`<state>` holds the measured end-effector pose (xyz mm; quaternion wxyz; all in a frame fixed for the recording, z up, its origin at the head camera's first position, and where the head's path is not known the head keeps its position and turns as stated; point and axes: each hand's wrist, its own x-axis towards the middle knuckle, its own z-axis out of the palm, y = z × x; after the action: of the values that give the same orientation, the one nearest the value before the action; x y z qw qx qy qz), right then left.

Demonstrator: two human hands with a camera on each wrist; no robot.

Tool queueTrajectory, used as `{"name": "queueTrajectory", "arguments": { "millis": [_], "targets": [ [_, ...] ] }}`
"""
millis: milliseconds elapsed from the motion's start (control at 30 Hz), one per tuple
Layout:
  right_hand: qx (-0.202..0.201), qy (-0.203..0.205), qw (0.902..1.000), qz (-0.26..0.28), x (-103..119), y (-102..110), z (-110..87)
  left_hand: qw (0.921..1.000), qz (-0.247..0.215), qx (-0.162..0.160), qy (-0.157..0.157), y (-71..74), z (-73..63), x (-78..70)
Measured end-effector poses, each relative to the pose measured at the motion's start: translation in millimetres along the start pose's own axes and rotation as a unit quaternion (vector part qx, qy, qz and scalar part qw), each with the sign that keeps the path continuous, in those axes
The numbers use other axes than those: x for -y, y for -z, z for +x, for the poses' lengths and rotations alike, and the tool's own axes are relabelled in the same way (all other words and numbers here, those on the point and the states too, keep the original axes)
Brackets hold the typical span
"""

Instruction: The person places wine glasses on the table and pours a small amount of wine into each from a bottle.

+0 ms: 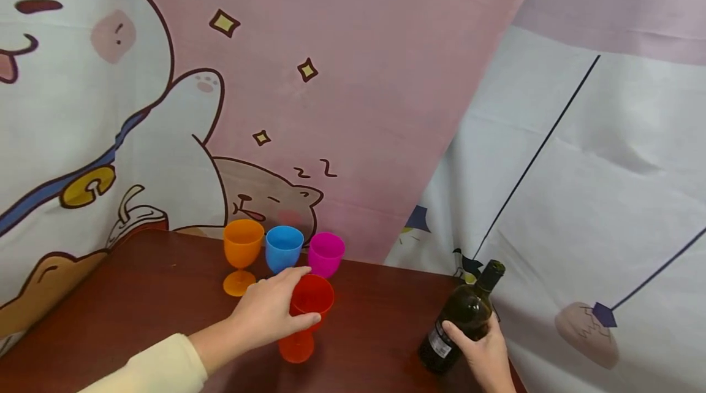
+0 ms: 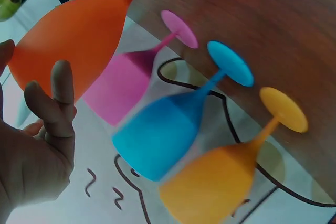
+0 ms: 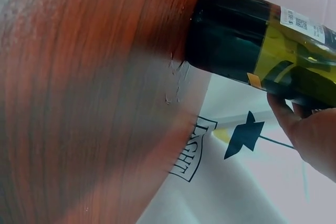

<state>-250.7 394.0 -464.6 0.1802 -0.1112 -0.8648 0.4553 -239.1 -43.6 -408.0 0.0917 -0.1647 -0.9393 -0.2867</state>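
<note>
In the head view, my left hand (image 1: 270, 310) is spread at the side of a red goblet (image 1: 313, 296), its thumb and forefinger on either side of the bowl. In the left wrist view the fingers (image 2: 63, 85) overlap the goblet's bowl; whether they press on it is unclear. The goblet's foot (image 1: 296, 349) appears to stand on the table. At the right, my right hand (image 1: 488, 353) grips a dark green wine bottle (image 1: 469, 307) round its body, neck upward. The bottle's base (image 3: 202, 30) is at the tabletop in the right wrist view.
Behind the red goblet stand an orange goblet (image 1: 242, 246), a blue goblet (image 1: 284, 246) and a magenta goblet (image 1: 326, 252) in a row. They are near the back edge of the brown wooden table (image 1: 375, 307). A printed cartoon curtain (image 1: 375, 105) hangs behind it.
</note>
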Motion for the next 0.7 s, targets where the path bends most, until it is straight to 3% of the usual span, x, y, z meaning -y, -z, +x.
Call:
{"name": "queueTrajectory", "arguments": {
  "millis": [167, 300, 367, 467, 567, 700],
  "targets": [
    [0.008, 0.003, 0.9999, -0.009, -3, 5, 2.0, 0.9995, -0.013, -0.027, -0.005, -0.6, -4.5, 6.7],
    [0.007, 0.012, 0.9997, -0.020, 3, 1, -2.2, 0.9988, -0.037, -0.029, 0.008, -5.8, -4.0, 10.1],
    [0.009, 0.030, 0.9989, -0.036, 11, -4, -5.3, 0.9981, -0.051, -0.029, 0.018, -8.3, -3.5, 11.8],
    [0.014, 0.098, 0.9922, -0.076, 26, -11, -8.5, 0.9964, -0.072, -0.034, 0.030, -11.6, -2.9, 14.0],
    [0.011, 0.202, 0.9711, -0.126, 46, -20, -10.2, 0.9946, -0.089, -0.036, 0.039, -14.3, -3.1, 15.7],
    [-0.004, 0.354, 0.9133, -0.201, 72, -33, -11.7, 0.9910, -0.122, -0.028, 0.048, -15.9, -3.1, 19.2]
  ]
}}
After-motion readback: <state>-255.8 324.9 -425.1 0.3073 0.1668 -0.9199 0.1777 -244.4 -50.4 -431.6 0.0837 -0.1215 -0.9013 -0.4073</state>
